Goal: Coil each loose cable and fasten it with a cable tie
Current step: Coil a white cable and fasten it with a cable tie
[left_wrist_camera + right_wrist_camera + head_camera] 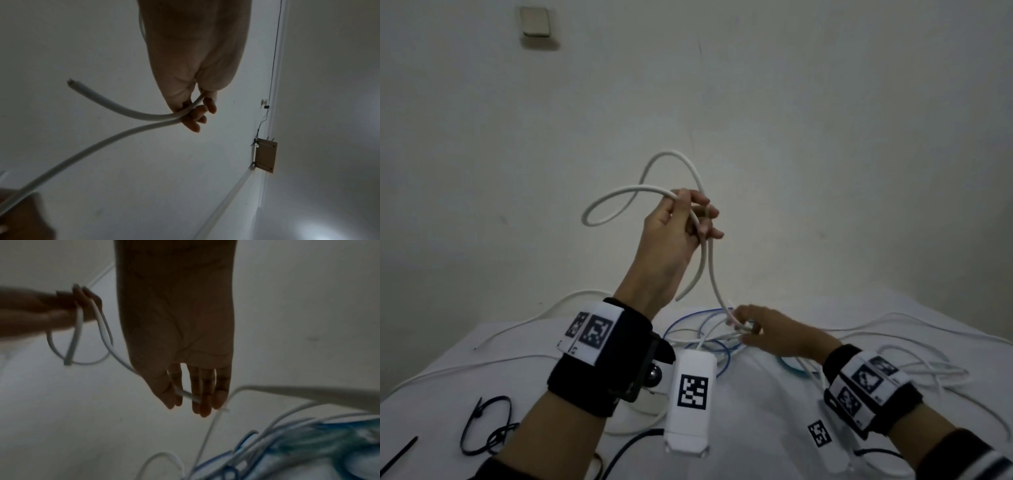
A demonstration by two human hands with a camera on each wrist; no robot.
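Note:
My left hand [681, 222] is raised in front of the wall and grips a thick white cable [619, 192] gathered into two loops that stand up and to the left. In the left wrist view its fingers [195, 116] curl round the crossing strands, and the cut cable end [71, 81] sticks out free. From that hand the cable drops to my right hand [746, 329], low over the table, which pinches the white cable [185, 393] between thumb and fingers.
A tangle of white and blue cables [709, 339] lies on the white table [756, 428] under my right hand, with a teal coil [791, 368] beside it. Black cable ties [486, 428] lie at the front left. More white cables [914, 370] spread to the right.

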